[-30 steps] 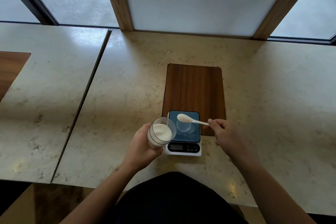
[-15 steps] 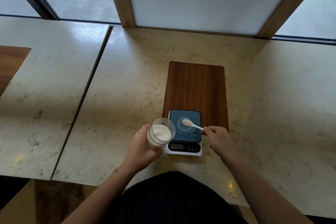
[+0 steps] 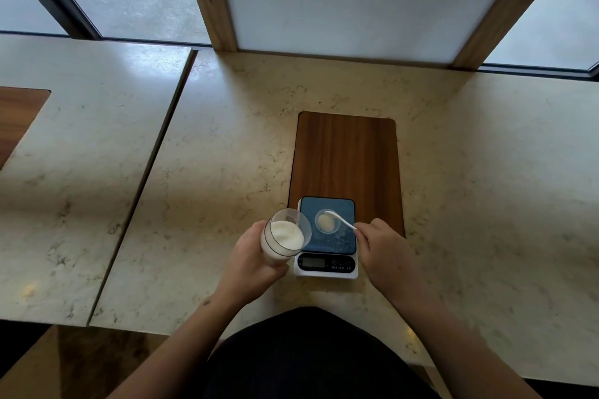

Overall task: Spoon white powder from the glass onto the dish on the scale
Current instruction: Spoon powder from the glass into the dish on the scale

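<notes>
The work surface is a polished cream marble counter (image 3: 486, 172) under a window, with a dark walnut rectangular board (image 3: 346, 159) set into it. On the near end of that board stands a small white digital scale with a blue glass platform (image 3: 327, 238). A small round clear dish (image 3: 327, 222) sits centred on the platform and holds a pale mound of white powder (image 3: 325, 222).

My left hand (image 3: 256, 259) is wrapped around a clear cylindrical glass (image 3: 285, 233), tilted toward the scale and roughly half full of the same fine white powder; its rim overlaps the platform's left edge. My right hand (image 3: 385, 253) pinches the handle end of a thin white plastic spoon (image 3: 340, 220), its bowl over the far right rim of the dish.

Procedure for this step, as I judge it: roll the spoon slowly so the powder slides off over the dish centre. Keep the spoon off the dish so the reading stays true. Keep the glass clear of the platform. The display digits are too small to read.
</notes>
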